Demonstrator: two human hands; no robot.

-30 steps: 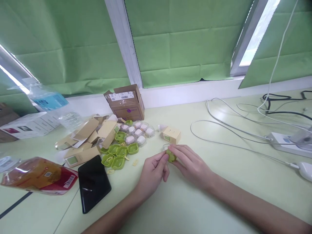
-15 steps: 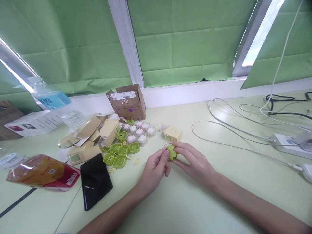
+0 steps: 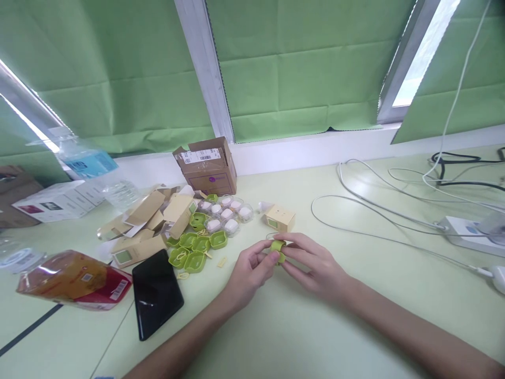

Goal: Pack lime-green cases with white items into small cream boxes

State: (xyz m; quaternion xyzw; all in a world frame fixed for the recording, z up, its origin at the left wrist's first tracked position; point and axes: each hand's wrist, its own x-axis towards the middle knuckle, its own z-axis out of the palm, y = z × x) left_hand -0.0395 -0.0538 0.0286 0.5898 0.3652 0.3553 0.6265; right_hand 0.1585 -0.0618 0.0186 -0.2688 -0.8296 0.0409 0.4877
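Between both hands is a small green silicone case (image 3: 278,251), held just above the table. My left hand (image 3: 252,271) pinches its left side, with the thumb across the front. From the other side, the fingers of my right hand (image 3: 315,260) grip its top and lower edge. Just beyond the hands sits a small beige box (image 3: 280,217). To the left lie several more green cases (image 3: 195,261) in a cluster, and behind them several white rounded devices in clear plastic shells (image 3: 231,227). A small yellowish piece (image 3: 222,261) lies near my left hand.
Opened beige boxes (image 3: 138,247) are heaped at the left, beside a black tablet (image 3: 157,295), a large red-labelled jar (image 3: 74,279) and a clear bottle (image 3: 90,166). A brown carton (image 3: 209,166) stands by the wall. Cables and a white power strip (image 3: 469,234) lie right.
The green case has turned between my fingers, showing a different side. My right fingers have shifted and spread slightly around it; the left thumb sits a little lower.
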